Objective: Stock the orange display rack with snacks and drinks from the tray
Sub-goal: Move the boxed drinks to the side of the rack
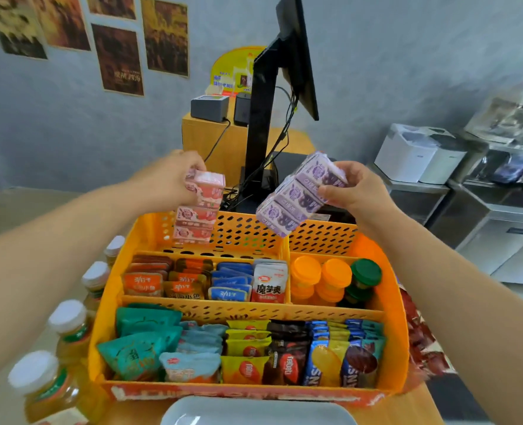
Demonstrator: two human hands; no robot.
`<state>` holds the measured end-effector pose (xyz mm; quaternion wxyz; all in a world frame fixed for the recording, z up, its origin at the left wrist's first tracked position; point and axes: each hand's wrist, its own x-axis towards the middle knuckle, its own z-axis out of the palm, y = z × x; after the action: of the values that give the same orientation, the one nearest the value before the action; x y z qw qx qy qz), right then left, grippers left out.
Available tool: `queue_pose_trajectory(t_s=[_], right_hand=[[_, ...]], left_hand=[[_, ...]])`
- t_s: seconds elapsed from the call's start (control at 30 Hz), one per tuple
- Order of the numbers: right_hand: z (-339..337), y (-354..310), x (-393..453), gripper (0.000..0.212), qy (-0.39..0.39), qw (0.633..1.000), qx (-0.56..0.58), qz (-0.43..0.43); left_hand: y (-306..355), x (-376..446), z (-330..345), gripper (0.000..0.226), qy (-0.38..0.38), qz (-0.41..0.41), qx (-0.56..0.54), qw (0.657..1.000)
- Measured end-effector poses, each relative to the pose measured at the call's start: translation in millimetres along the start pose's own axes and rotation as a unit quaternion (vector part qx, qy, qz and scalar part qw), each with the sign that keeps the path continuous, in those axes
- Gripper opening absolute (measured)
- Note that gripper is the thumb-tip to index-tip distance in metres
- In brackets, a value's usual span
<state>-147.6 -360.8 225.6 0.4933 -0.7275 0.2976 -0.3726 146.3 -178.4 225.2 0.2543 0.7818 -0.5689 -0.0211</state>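
Note:
The orange display rack stands in front of me, its front and middle rows packed with snack packets and small bottles. My left hand grips the top of a pink pack of drink cartons, which hangs upright over the rack's empty back left compartment. Above the back right compartment my right hand holds a purple pack of drink cartons, tilted. The white tray shows at the bottom edge, and what I see of it is bare.
Yellow drink bottles with white caps line the rack's left side. Red packets lie to its right. Behind the rack stand a black monitor on a stand with cables, a wooden counter and small grey devices. Steel counters sit at far right.

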Motion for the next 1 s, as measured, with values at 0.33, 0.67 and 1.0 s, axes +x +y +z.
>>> queue_pose_trajectory(t_s=[0.33, 0.67, 1.0], right_hand=[[-98.2, 20.1, 17.2, 0.046, 0.013, 0.99, -0.138, -0.008], [-107.4, 59.6, 19.5, 0.04, -0.058, 0.959, -0.276, -0.029], [-108.7, 87.8, 20.6, 0.039, -0.078, 0.962, -0.261, 0.02]], left_hand=[[115.3, 33.9, 22.5, 0.046, 0.103, 0.055, -0.158, 0.98], [172.5, 50.6, 96.2, 0.044, 0.072, 0.133, -0.054, 0.987], [174.9, 48.8, 105.4, 0.05, 0.09, 0.133, -0.109, 0.981]])
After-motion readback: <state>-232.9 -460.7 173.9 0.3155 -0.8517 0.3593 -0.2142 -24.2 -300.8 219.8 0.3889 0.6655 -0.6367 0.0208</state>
